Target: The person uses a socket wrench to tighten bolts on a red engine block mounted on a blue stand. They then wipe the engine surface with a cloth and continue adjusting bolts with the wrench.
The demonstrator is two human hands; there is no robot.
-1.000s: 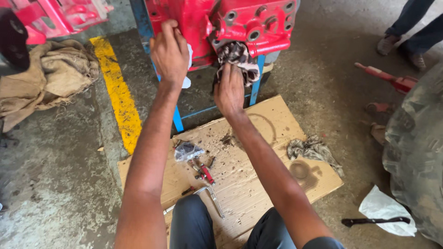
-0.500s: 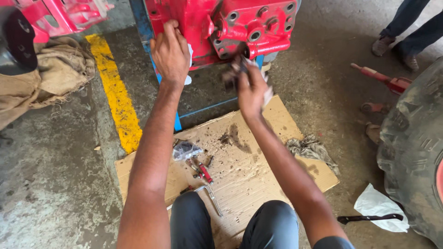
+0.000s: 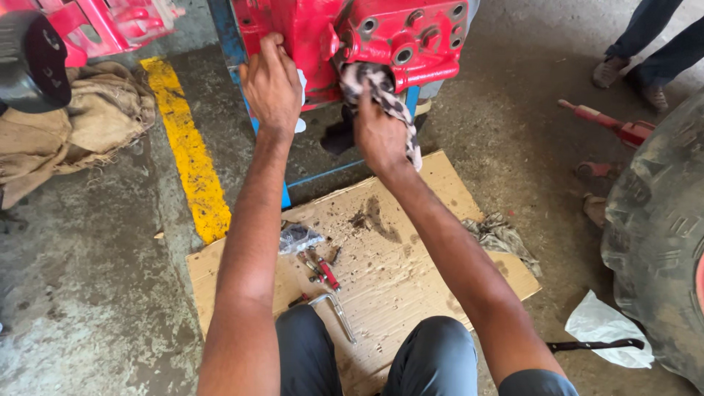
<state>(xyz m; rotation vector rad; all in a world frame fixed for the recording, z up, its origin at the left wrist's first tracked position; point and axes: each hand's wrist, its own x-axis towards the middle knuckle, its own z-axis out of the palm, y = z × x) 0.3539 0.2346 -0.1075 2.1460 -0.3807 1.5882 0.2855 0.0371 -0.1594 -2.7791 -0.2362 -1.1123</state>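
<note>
A red metal machine housing (image 3: 381, 33) stands on a blue frame (image 3: 235, 51) in front of me. My left hand (image 3: 273, 84) rests flat against its left face. My right hand (image 3: 378, 132) grips a patterned rag (image 3: 381, 92) and presses it against the housing's lower edge below several bolt holes. Part of the rag hangs down beside my wrist.
A stained cardboard sheet (image 3: 411, 242) lies under my knees with a bent metal key (image 3: 334, 312), a red-handled tool (image 3: 326, 273) and a crumpled wrapper (image 3: 297, 238). A dirty cloth (image 3: 502, 235), a large tyre (image 3: 660, 235), a white bag (image 3: 605, 326), sacking (image 3: 81, 125), another person's feet (image 3: 631, 70).
My right hand has risen from below the housing up to its lower edge, carrying the rag with it. The left hand has stayed on the housing.
</note>
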